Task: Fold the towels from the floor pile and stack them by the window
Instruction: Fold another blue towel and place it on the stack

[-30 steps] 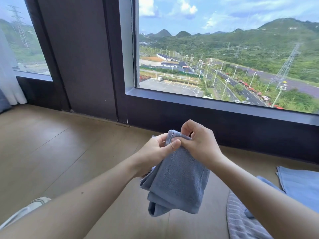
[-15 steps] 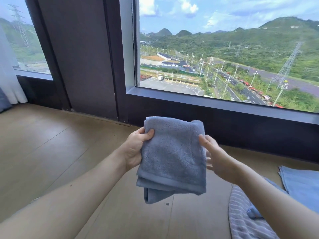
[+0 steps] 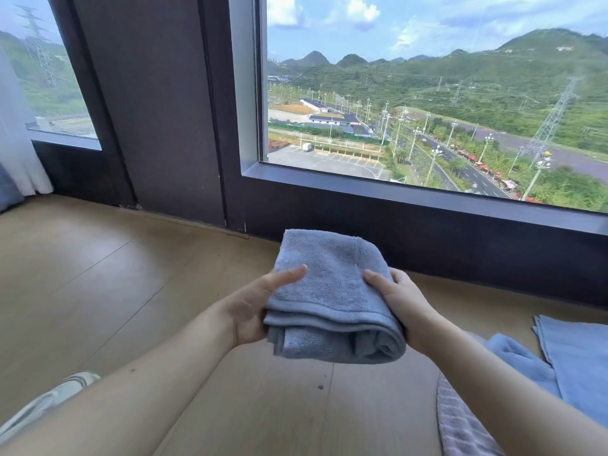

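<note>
The fingers of the left hand [image 3: 251,311] are mostly hidden beneath the folded towel [image 3: 329,291]; only the thumb shows, laid straight across the top layer. The right hand [image 3: 406,311] mirrors it, with the thumb on top and the remaining fingers out of sight below, so that each hand pinches one side edge of the bundle. We see the grey-blue towel carried flat between the two hands. It appears to be clear of the wooden floor [image 3: 98,274] and sits just in front of the dark wall [image 3: 427,235] under the window [image 3: 427,110]. We judge it light, soft and limp. Its thick terry gives good friction, so slipping is unlikely, but the stacked layers at the near edge could slide apart or sag if support is lost. The sides where all layers meet are the sound place to hold it, with support from below as here. To the right lie loose blue towels [image 3: 579,357], one flat and one rumpled, partly overlapping a striped cloth [image 3: 460,422]. A shoe [image 3: 49,399] shows at lower left, and a pale curtain [image 3: 16,143] hangs at the far left. The strip of floor along the wall ahead shows nothing in the way, though the right-hand towels crowd that side.
</note>
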